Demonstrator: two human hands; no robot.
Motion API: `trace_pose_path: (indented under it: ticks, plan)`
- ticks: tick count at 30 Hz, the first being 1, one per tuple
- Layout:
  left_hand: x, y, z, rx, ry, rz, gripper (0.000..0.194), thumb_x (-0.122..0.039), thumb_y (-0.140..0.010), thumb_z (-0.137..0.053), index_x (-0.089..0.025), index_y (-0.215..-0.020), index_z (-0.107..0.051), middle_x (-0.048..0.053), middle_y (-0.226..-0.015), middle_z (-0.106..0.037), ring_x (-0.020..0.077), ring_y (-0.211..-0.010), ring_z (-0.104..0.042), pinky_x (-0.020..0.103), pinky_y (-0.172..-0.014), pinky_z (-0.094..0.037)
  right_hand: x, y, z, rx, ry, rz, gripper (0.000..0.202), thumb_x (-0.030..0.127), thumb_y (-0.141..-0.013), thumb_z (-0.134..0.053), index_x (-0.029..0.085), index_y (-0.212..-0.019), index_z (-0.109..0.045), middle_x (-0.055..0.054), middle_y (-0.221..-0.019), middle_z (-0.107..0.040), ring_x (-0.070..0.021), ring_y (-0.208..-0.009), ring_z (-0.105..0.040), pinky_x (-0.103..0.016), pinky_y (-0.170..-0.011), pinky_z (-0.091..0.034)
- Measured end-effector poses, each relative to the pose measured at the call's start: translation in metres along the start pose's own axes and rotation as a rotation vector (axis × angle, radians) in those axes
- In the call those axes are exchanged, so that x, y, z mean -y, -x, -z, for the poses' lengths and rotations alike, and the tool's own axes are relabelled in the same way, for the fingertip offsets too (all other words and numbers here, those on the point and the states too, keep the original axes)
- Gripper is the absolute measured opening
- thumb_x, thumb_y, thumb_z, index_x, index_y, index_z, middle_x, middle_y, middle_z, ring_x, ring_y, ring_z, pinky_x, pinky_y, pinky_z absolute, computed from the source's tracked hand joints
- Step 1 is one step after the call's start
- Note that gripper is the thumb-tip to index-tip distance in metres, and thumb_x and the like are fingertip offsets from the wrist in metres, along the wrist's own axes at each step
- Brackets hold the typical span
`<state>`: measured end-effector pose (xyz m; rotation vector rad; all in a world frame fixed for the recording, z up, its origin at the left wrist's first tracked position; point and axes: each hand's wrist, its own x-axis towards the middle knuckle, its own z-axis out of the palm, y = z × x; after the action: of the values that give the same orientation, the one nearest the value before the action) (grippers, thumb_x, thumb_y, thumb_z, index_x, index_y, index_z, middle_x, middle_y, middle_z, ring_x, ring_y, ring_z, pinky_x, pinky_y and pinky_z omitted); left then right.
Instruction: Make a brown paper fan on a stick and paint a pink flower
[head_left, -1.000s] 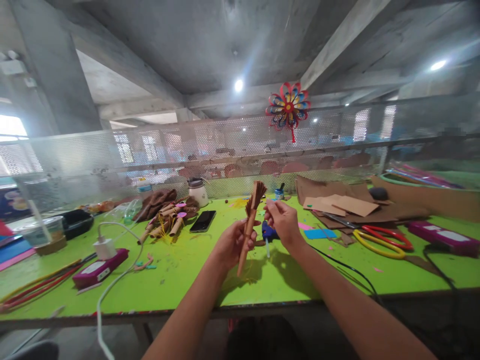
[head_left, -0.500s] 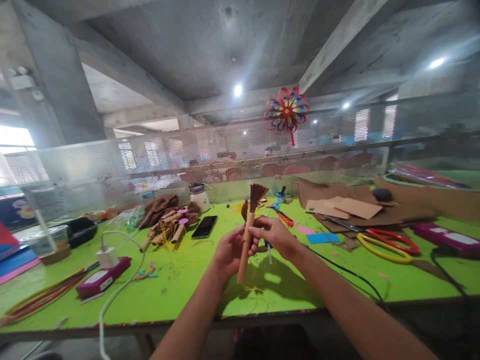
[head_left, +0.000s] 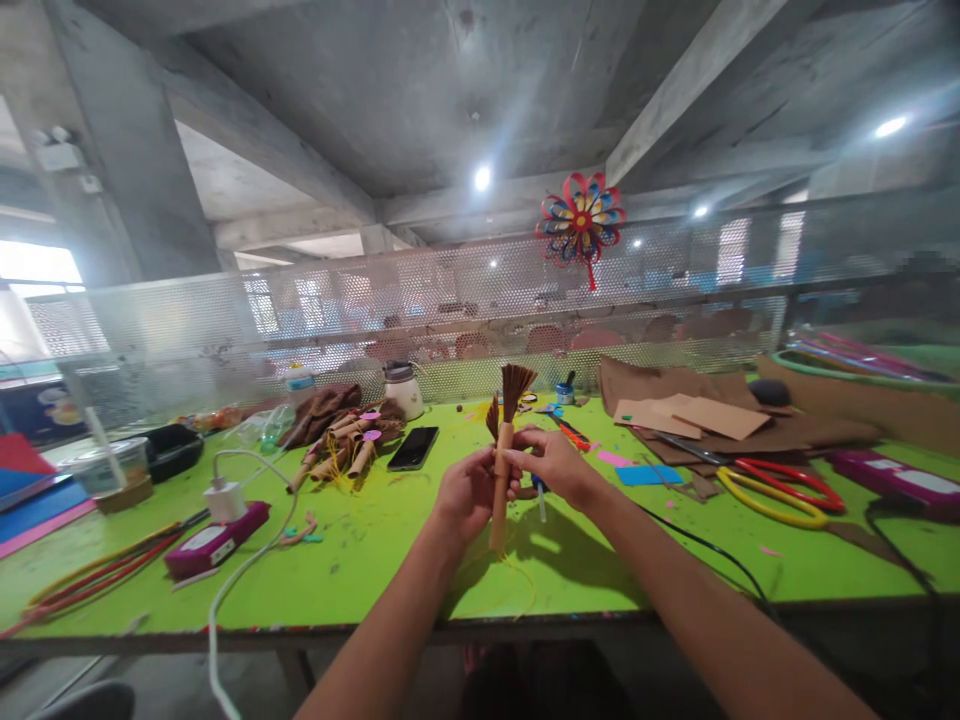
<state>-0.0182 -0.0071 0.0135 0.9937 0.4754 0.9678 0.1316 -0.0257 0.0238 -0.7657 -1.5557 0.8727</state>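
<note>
Between both hands stands a rolled brown paper tube [head_left: 500, 505], almost upright, with a fringed dark brown paper tuft [head_left: 517, 388] fanning out of its top. A smaller dark fringe [head_left: 492, 418] sticks out beside it on the left. My left hand [head_left: 469, 495] is closed around the tube from the left. From the right, my right hand [head_left: 555, 465] pinches the tube's upper part with thumb and fingers. A blue and white tool [head_left: 541, 498], partly hidden behind my right hand, is too small to name. Yellow thread [head_left: 525, 580] lies under the tube's lower end.
Similar tubes with fringes [head_left: 364, 458] lie in a pile at left, beside a black phone [head_left: 413, 448]. At right are red-handled scissors [head_left: 791, 482], brown paper sheets [head_left: 810, 432] and a purple power strip [head_left: 896, 480]. A white charging cable [head_left: 217, 610] loops over the front edge.
The tube has turned from a slant to nearly upright, its lower end swinging right. Both hands keep hold of it. The whole view has shifted slightly.
</note>
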Motion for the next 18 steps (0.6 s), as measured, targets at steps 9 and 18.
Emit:
trace_pose_path:
  ticks: [9,18]
  plan:
    - [0.0032,-0.0041,-0.0007,-0.002,0.001,-0.029,0.025,-0.022,-0.082,-0.046,-0.007,-0.075,-0.066,0.01,-0.063,-0.064,0.0163,-0.053,-0.06,0.026,-0.053,-0.047,-0.005,-0.001,0.0022,0.032,0.022,-0.004,0.028,0.042,-0.073,-0.068,0.015,-0.079,-0.07,0.0,-0.072,-0.058,-0.0119,-0.058,-0.056,-0.025,-0.053,-0.049]
    - [0.0052,-0.0023,0.0007,0.004,0.023,0.006,0.025,-0.024,-0.08,-0.048,-0.007,-0.077,-0.066,0.011,-0.063,-0.064,0.0169,-0.054,-0.06,0.026,-0.055,-0.048,-0.0027,-0.0009,0.0058,0.094,0.108,0.027,0.025,0.039,-0.076,-0.064,0.014,-0.079,-0.068,0.0,-0.07,-0.057,-0.0126,-0.06,-0.055,-0.026,-0.058,-0.049]
